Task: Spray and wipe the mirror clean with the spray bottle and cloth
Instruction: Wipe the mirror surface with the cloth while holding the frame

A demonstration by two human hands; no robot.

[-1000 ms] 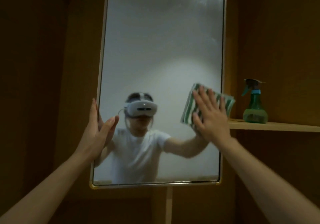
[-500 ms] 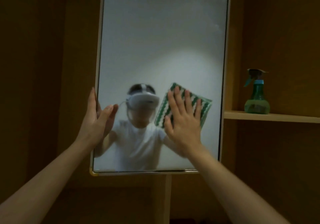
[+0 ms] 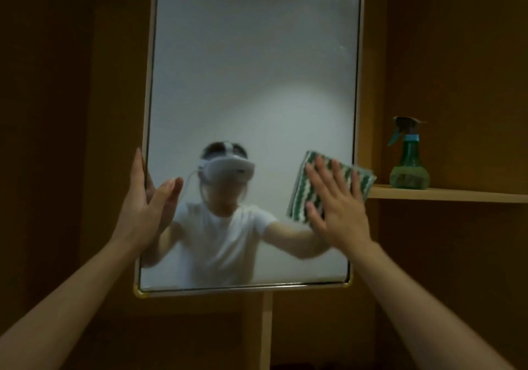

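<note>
A tall framed mirror point(image 3: 251, 69) hangs on the brown wall, and its glass looks hazy. My right hand point(image 3: 338, 209) lies flat, fingers spread, pressing a green-and-white striped cloth point(image 3: 307, 191) against the glass near the mirror's lower right edge. My left hand point(image 3: 145, 204) grips the mirror's left frame edge, thumb on the glass. A green spray bottle point(image 3: 408, 161) with a teal trigger stands upright on the shelf to the right, apart from both hands.
A light wooden shelf point(image 3: 457, 194) juts from the wall right of the mirror. A narrow wooden upright point(image 3: 265, 329) runs down below the mirror. Dark brown panels surround everything. The mirror reflects a person in a white shirt with a headset.
My right hand slid the cloth left toward the mirror's middle, then back right to the lower right edge. The left hand kept its hold on the frame.
</note>
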